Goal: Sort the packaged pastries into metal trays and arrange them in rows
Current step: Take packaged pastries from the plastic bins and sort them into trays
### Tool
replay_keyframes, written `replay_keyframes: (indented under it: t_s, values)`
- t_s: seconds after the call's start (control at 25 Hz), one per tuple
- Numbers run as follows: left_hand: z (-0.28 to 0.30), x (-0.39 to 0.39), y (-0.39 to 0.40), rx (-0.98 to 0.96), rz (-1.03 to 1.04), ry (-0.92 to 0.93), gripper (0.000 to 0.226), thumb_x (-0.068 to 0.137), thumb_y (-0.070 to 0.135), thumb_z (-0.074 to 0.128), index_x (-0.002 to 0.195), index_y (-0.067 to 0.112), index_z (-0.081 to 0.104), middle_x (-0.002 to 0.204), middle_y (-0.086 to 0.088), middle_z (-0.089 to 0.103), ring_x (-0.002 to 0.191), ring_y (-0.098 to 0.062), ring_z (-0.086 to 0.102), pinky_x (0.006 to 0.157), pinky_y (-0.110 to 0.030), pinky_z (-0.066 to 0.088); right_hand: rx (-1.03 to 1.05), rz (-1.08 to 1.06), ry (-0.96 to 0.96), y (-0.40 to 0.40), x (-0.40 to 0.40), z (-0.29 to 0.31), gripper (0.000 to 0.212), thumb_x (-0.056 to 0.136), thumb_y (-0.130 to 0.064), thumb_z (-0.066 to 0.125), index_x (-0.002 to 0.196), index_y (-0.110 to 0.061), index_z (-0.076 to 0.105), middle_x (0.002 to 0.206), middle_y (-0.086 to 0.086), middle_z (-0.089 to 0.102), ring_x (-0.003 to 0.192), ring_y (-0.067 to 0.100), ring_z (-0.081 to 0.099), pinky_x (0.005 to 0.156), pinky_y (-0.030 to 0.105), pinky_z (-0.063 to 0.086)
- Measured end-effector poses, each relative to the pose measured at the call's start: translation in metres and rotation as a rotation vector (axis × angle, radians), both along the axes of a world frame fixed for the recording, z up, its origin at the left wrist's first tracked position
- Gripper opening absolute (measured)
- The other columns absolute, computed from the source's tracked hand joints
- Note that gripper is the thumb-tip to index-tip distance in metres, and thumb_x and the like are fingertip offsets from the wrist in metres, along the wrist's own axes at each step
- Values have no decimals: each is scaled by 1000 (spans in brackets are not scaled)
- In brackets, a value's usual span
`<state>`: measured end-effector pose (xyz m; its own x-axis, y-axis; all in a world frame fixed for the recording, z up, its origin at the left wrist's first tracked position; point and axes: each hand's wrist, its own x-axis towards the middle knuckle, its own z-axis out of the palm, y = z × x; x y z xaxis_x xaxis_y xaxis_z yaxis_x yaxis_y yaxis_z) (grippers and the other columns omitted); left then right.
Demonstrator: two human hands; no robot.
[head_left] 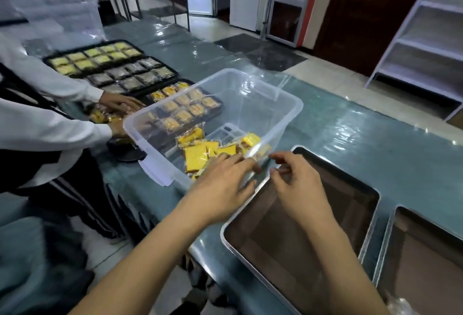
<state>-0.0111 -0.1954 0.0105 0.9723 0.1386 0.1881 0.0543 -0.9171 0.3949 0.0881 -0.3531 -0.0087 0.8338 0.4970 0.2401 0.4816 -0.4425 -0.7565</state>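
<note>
- We see our left hand reaching over the near rim of the clear plastic bin, fingers stretched out and touching the yellow packaged pastries heaped in its near corner; it grasps nothing
- Our right hand hovers at the bin's near edge, above the far corner of the metal tray; its fingers are loosely curled; whether they pinch a wrapper we cannot tell
- That tray lies bare on the green table; a second metal tray sits just right of it
- Across the table another person's hands rest on pastries beside dark trays filled in rows
</note>
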Motion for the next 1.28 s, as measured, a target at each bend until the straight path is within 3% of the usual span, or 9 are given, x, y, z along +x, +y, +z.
replay_keyframes:
  t_s: [0.24, 0.6, 0.84, 1.04, 1.16, 1.28]
  values:
    - [-1, 11, 85, 17, -14, 26, 28, 98, 32, 55, 126, 31, 58, 120, 7, 60, 113, -19, 48, 99, -39, 40, -48, -9, -27, 63, 10, 10, 29, 92, -20, 64, 118, -34, 65, 110, -12, 63, 95, 4, 63, 88, 41, 54]
    - [-18, 53, 182, 63, -195, 123, 30, 98, 30, 56, 128, 29, 57, 122, 8, 63, 113, -19, 53, 99, -38, 42, -190, -135, -41, 133, 36, 10, 27, 97, -27, 59, 123, -33, 61, 116, -9, 60, 98, 9, 62, 91, 37, 52]
    - [-40, 87, 209, 115, -328, 224, 31, 97, 32, 58, 128, 29, 56, 125, 6, 62, 116, -20, 53, 100, -43, 43, -339, -160, -34, 169, 60, -6, 29, 99, -24, 56, 128, -27, 60, 121, 1, 59, 106, 21, 63, 95, 46, 50]
    - [-62, 127, 212, 317, -430, 327, 34, 96, 35, 58, 130, 31, 54, 124, 3, 62, 113, -24, 55, 92, -42, 48, -568, -174, -96, 185, 83, -18, 34, 100, -20, 52, 134, -24, 56, 128, 4, 58, 106, 29, 60, 94, 43, 45]
    - [-76, 146, 209, 423, -485, 428, 40, 97, 32, 58, 136, 27, 49, 132, 0, 59, 118, -26, 54, 92, -41, 47, -562, -212, -142, 187, 91, -26, 34, 99, -17, 52, 132, -22, 58, 124, 5, 61, 103, 30, 61, 94, 45, 46]
    - [-92, 159, 209, 408, -486, 570, 46, 98, 29, 58, 142, 26, 43, 140, -2, 55, 122, -27, 52, 96, -42, 46, -454, -266, -165, 185, 94, -32, 32, 99, -13, 50, 129, -18, 60, 119, 8, 62, 100, 31, 62, 91, 50, 49]
